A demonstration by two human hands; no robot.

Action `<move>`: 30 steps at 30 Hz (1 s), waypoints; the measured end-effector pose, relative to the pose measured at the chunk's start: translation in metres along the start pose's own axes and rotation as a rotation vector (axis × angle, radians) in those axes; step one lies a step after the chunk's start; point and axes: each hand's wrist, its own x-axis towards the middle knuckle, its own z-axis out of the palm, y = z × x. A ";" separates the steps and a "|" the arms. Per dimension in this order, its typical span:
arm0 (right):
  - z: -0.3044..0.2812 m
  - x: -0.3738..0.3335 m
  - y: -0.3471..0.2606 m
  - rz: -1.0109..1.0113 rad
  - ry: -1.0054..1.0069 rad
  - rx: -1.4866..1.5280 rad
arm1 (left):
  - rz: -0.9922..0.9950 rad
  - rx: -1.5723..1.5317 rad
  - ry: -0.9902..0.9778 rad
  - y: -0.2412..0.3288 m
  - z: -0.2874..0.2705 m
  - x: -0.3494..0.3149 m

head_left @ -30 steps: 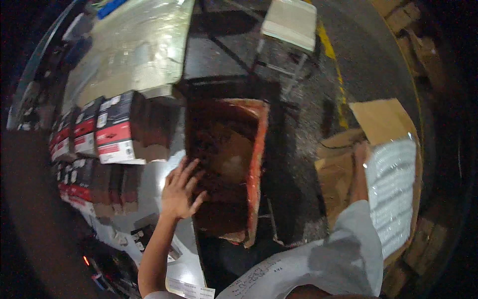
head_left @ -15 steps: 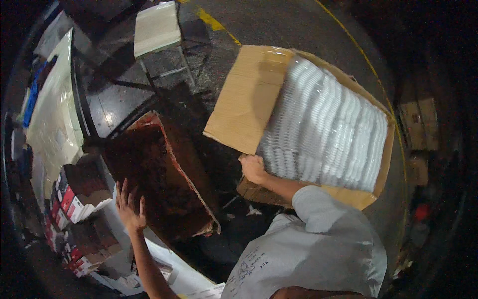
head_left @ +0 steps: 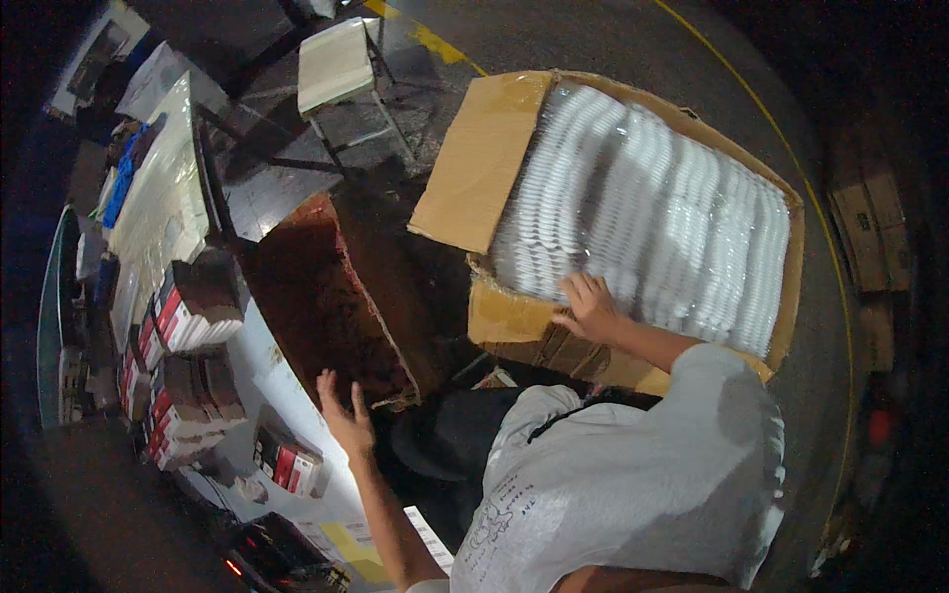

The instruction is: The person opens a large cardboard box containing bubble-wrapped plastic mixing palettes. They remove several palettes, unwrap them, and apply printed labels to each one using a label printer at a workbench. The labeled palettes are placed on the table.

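My left hand (head_left: 348, 417) is open with its fingers spread, holding nothing. It is near the front left edge of a dark, worn brown box (head_left: 400, 346) with a frayed, reddish rim. My right hand (head_left: 593, 311) has its thumb apart and fingertips at the near edge of ribbed white stacks (head_left: 643, 208); nothing is gripped in it. These stacks lie in rows under clear plastic, and I cannot make out what kind of pieces they are. They fill a large cardboard box (head_left: 484, 163) whose left flap is folded out.
Bundled red-and-white cartons (head_left: 193, 321) stand on a white table (head_left: 272, 366) at left. A loose small carton (head_left: 289, 463) lies nearer. A stool (head_left: 336, 64) stands at the back, and more cardboard boxes (head_left: 870, 222) are at far right.
My right hand has let go of the cardboard box's left near corner and moved right onto the wrapped white stacks. The near flap now hangs outward. The view has shifted.
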 end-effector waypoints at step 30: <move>0.015 -0.136 0.128 0.740 -0.312 -0.081 | -0.253 0.057 -0.595 0.089 0.309 0.096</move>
